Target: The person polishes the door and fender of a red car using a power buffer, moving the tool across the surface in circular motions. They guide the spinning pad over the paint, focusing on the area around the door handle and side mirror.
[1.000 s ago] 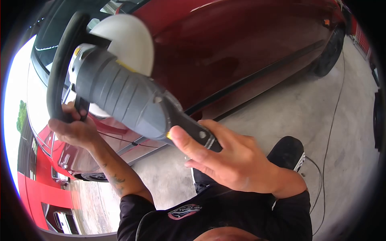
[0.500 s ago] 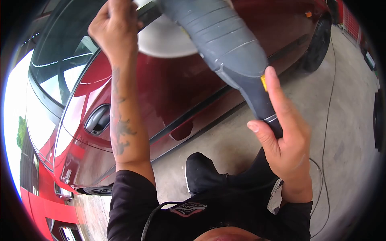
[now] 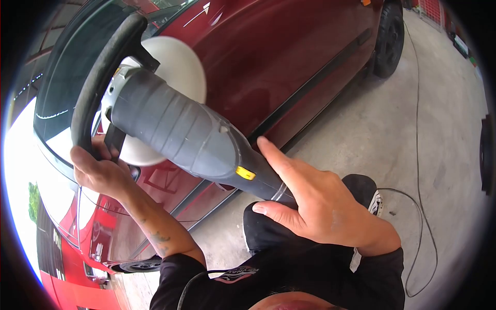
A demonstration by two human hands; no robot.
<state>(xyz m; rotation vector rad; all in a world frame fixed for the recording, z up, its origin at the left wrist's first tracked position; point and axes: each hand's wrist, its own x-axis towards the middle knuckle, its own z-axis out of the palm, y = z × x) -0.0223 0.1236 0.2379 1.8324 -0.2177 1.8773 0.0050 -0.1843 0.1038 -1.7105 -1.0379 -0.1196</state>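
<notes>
A grey and black car polisher point(image 3: 168, 121) crosses the view from upper left to centre, in front of a dark red car point(image 3: 274, 57). Its round white pad point(image 3: 183, 64) faces the car's side and overlaps the door and window. My left hand point(image 3: 106, 173) is closed round the lower end of the black loop handle point(image 3: 85, 108) at the polisher's head. Around the rear grip wraps my right hand point(image 3: 325, 206), with the index finger stretched along its top. A yellow label point(image 3: 245, 173) shows on the body just ahead of that hand.
A thin dark cable point(image 3: 419, 155) runs along the concrete floor point(image 3: 361, 129) at right and loops near my shoe point(image 3: 376, 201). The car's front tyre point(image 3: 390, 41) stands at upper right. Another dark round object point(image 3: 486, 155) sits at the right edge.
The polisher has swung left and down in view, bringing its head and loop handle into sight. My left hand is lower and further left; my right hand has shifted left with the grip.
</notes>
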